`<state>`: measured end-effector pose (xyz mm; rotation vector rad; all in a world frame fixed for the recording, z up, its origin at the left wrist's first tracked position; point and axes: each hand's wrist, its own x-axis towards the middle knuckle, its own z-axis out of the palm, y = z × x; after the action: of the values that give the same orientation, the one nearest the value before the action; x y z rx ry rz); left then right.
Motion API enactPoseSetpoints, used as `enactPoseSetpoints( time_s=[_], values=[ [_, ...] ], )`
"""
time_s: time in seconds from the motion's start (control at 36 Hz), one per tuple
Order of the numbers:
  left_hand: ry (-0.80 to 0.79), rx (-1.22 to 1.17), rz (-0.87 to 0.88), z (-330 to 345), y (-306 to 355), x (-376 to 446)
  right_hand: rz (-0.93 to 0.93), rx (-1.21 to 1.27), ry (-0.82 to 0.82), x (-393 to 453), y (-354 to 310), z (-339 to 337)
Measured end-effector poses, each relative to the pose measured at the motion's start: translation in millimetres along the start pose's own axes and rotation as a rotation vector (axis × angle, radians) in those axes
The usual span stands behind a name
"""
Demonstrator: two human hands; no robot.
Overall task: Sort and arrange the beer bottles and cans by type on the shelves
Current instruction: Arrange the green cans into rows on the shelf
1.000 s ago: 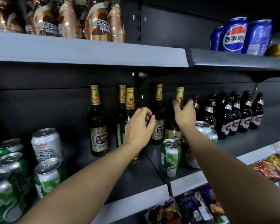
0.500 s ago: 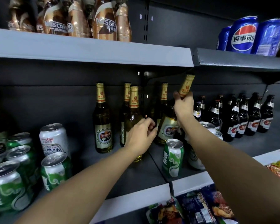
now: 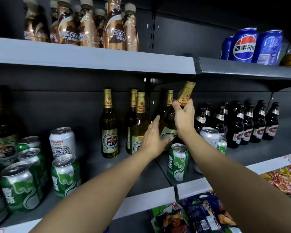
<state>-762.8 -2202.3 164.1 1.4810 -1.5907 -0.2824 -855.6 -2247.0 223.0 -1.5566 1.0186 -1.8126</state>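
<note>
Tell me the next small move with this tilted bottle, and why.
Probably carry the tilted bottle left and stand it beside the gold-capped bottles: the right hand grips its neck, the left hand steadies its body, and dark bottles sit to the right.

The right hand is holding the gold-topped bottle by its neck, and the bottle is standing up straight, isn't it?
Not quite. The right hand does hold the gold-topped bottle by its neck, but the bottle is tilted, not straight: its top leans to the right, toward the dark bottles. The head view shows this. The left hand reaches toward the bottle's lower part with its fingers straight.
</note>
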Motion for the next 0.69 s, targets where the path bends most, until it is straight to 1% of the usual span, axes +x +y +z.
enactPoseSetpoints(
  time_s=[0.11,0.33,0.47,0.61,0.69],
  values=[
    [0.009,-0.018,-0.076,4,2,3,0.025,0.016,-0.048,0,-2,-3],
    [0.032,0.006,-0.228,10,-2,6,0.108,-0.050,-0.189,-13,7,6],
    [0.063,0.110,-0.214,2,-6,-4,0.106,-0.095,-0.171,-20,7,14],
    [0.036,0.252,-0.183,-18,-4,-16,0.107,-0.174,-0.170,-27,-2,25],
    [0.014,0.267,-0.207,-34,-11,-22,0.129,-0.178,-0.206,-37,-5,39]
  ],
)
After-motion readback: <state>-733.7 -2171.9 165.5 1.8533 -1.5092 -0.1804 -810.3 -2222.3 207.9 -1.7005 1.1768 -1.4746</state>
